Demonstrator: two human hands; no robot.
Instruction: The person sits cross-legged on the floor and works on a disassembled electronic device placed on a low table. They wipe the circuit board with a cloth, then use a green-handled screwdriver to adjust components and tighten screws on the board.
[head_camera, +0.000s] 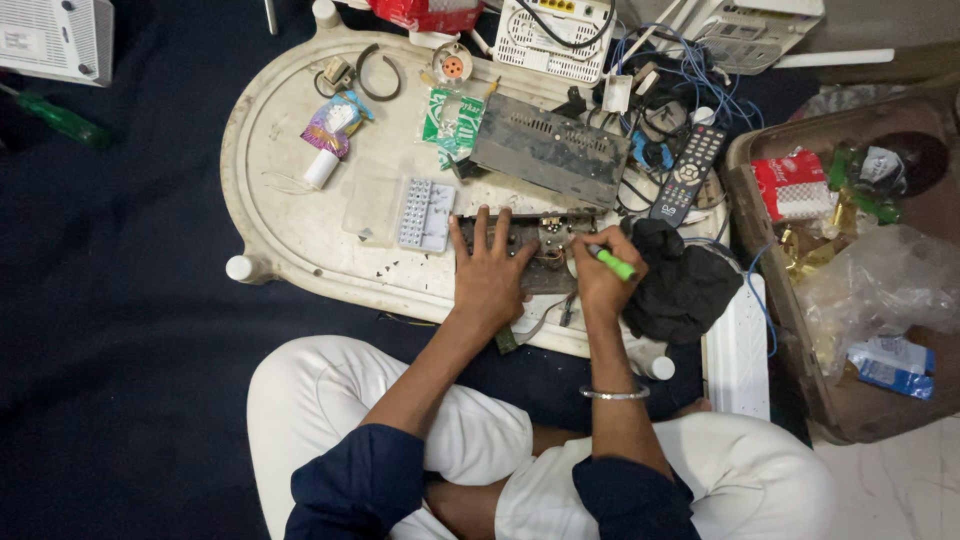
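Dark navy sleeves, pushed up above the elbows, bunched in soft folds at both upper arms. Bare forearms below. White trousers, loose and creased, over crossed legs, knees spread to either side. Thin silver bangle round the right wrist, plain and smooth, catching a little light. No watch, no rings, no gloves on the left hand or the right hand. Short, unpainted nails on the left fingers. Navy cloth matching on both arms, same shade, no print or pattern.
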